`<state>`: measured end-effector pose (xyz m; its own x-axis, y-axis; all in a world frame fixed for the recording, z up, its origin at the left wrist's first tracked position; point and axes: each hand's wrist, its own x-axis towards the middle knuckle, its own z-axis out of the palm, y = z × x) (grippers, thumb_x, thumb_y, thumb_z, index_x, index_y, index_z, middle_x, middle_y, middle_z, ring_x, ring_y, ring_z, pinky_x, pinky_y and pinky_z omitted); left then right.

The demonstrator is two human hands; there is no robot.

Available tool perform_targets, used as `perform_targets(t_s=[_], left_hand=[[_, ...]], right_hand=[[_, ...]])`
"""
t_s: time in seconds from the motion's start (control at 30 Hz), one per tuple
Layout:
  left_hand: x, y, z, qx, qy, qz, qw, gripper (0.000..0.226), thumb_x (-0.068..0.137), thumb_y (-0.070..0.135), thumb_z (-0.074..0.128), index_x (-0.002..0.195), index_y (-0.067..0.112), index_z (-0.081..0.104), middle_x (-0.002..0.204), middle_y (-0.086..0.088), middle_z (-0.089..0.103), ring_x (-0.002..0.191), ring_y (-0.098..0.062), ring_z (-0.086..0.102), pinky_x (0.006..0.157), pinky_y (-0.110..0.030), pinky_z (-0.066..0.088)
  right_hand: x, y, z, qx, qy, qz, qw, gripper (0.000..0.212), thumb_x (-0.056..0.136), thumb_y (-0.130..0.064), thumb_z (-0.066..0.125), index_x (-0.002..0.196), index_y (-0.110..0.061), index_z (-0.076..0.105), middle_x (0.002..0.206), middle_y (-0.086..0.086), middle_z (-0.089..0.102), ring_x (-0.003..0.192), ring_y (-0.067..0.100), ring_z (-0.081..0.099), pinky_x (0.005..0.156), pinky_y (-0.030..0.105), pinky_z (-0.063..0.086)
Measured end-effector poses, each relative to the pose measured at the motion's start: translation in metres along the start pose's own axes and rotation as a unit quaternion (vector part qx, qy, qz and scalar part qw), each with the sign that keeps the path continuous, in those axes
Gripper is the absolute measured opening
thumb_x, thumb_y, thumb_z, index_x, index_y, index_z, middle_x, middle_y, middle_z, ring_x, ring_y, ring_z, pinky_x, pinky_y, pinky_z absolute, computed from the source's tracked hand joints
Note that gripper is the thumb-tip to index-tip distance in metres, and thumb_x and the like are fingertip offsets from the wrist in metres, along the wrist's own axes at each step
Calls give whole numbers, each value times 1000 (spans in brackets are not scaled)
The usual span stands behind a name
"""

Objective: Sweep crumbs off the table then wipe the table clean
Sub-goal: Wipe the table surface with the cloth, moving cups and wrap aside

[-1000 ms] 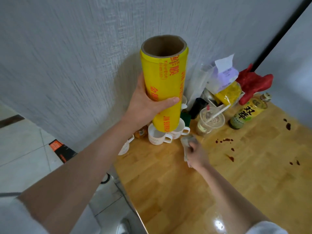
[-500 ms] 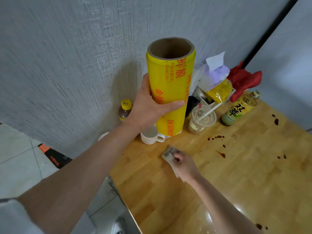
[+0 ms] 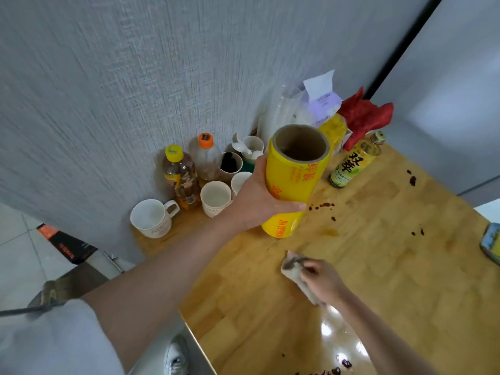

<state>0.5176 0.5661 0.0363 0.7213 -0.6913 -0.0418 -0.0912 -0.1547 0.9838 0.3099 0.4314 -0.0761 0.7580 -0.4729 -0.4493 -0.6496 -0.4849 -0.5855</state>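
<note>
Our left grip [image 3: 258, 201] wraps a yellow roll [image 3: 293, 182] of film, fingers closed round its middle and the thumb tip showing on the near side. We hold the roll tilted, its open cardboard end up and toward us; whether its lower end touches the desk [image 3: 378, 266] we cannot tell. Our right grip [image 3: 322, 280] is closed on a crumpled grey cloth [image 3: 293, 267], pressed to the wood near the middle of the desk, just this side of the roll.

Dark red-brown spots [image 3: 323, 205] lie on the wood just right of the roll, between it and a green bottle [image 3: 354, 161] with a yellow label. More spots [image 3: 412, 180] sit near the far right edge, another pair [image 3: 418, 232] further along toward us, and a dark cluster [image 3: 335, 370] at the near edge. The cloth is apart from all of them.

Along the wall, at the far left corner, we see a white mug [image 3: 151, 217], two paper cups [image 3: 215, 197], a yellow-capped bottle [image 3: 180, 177] and an orange-capped bottle [image 3: 205, 158]. Behind the roll stand a yellow packet [image 3: 334, 129] and a red bag [image 3: 362, 115]. A blue-rimmed object [image 3: 491, 246] is cut off at the right edge. Below the desk edge a white shoe [image 3: 176, 358] shows on the floor.
</note>
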Motion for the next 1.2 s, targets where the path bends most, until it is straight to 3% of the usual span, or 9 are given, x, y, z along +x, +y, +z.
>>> perform_targets(t_s=[0.2,0.4,0.5,0.6,0.73,0.87,0.97,1.07,1.2], left_hand=[[1,-21,16,17,40,-6,999,113,49,41,96,142,35,33,137,7,51,128,-8,50,105,-42,47],[3,-32,31,62,48,-4,997,110,48,45,94,140,36,34,133,6,46,125,-12,47,106,-42,45],[-1,-31,34,81,30,3,996,110,55,37,95,144,33,31,135,4,41,124,-10,42,104,-31,39],[-2,-27,33,96,25,6,995,111,57,40,94,146,31,29,139,3,41,127,-12,42,106,-34,40],[-8,-27,15,168,-17,-5,986,121,55,49,91,153,31,21,150,6,43,135,-17,44,106,-43,45],[-26,-40,-36,343,31,-22,939,79,81,30,77,148,25,35,147,0,46,132,-22,47,98,-39,46],[-38,-48,-76,429,78,-23,900,63,87,27,70,144,23,43,145,0,45,120,-27,57,90,-42,51],[-42,-57,-83,507,9,-58,860,66,90,32,66,149,30,36,157,-1,32,113,-34,61,78,-42,52],[-27,-64,-82,568,-21,-81,819,82,87,26,67,154,33,22,157,-14,27,107,-38,63,68,-39,47]], right_hand=[[0,26,-34,174,202,180,947,25,95,-6,42,85,-21,59,66,20,54,42,27,50,45,34,45],[-34,-7,24,62,-20,-16,998,20,87,-27,53,95,-23,71,85,-13,75,52,26,66,45,35,51],[-24,3,7,84,53,52,994,18,91,-10,51,81,-11,66,56,8,66,36,29,58,36,44,50],[-17,-6,-2,67,168,123,976,17,93,-2,42,88,-8,57,66,19,66,35,22,57,37,27,44],[-21,-53,51,50,32,12,998,16,91,-12,45,87,-18,59,84,16,68,55,26,67,48,35,54],[-17,-80,69,-86,-106,-141,981,17,95,-12,50,96,-7,66,108,13,69,67,24,61,62,27,49],[1,-72,60,-15,12,-62,998,19,100,-8,43,93,-10,61,87,8,69,55,15,64,52,33,57],[7,-79,84,-58,116,-103,986,15,94,-16,45,90,-18,59,108,7,65,87,19,68,71,30,58],[-4,-108,119,-97,-94,-241,961,16,93,-26,54,96,-22,69,114,-3,69,91,11,68,75,28,57]])
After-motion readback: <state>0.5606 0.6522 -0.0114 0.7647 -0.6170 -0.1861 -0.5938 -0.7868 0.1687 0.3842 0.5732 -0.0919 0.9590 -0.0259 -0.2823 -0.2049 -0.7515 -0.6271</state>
